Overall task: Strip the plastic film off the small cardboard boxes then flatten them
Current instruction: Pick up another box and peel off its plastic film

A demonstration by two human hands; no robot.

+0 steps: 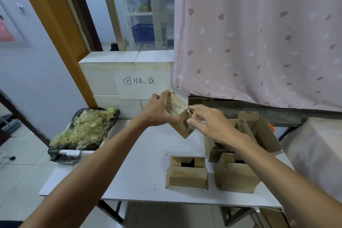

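Task is mid-way, judging by the layout. The black plastic bag at the left edge of the white table is heaped with crumpled clear film, so many boxes look stripped already. Two small brown cardboard boxes sit at the table's front, one open-topped and one beside it to the right. Both stand unflattened; can't tell whether film remains on them. The heap of brown cardboard pieces at the table's right side is a mix of open boxes and thin panels. How many are flat, can't tell. So flattening is mostly left to do, plus stripping the one in hand.

The small brown cardboard box in hand is held in the air above the table's rear middle, tilted on a corner. Shiny clear film wraps it.

Left hand grips the box from its left side, fingers curled over the top edge and thumb under. Right hand is at the box's right corner, thumb and forefinger pinching the film there, with the other fingers loosely spread. Both forearms reach out over the table.
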